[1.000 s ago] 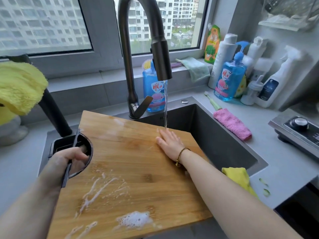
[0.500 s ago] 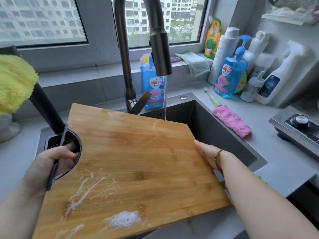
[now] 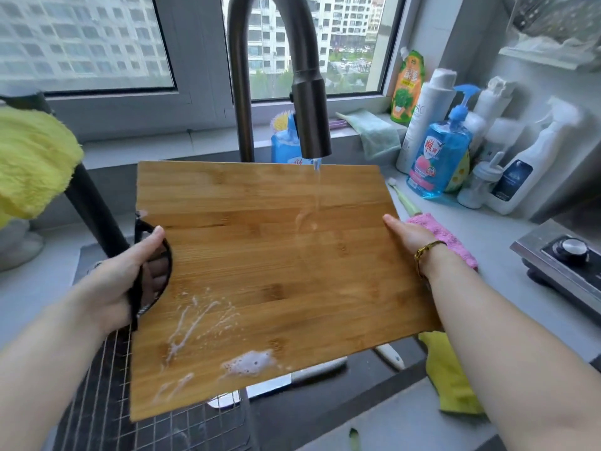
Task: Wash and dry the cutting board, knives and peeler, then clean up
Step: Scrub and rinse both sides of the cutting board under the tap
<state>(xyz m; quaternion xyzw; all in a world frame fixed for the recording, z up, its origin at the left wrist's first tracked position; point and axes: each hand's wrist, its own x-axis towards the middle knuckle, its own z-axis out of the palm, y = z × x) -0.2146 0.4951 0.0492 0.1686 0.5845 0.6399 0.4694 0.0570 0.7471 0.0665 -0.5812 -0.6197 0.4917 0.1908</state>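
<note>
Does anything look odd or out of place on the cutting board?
Yes: white foam sits on the near left part of the cutting board, while the tap water lands farther up, so that soap is unrinsed.

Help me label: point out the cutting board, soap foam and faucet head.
cutting board [image 3: 276,255], head view, middle of face
soap foam [image 3: 248,364], head view, largest patch
faucet head [image 3: 310,118], head view, dark barrel
</note>
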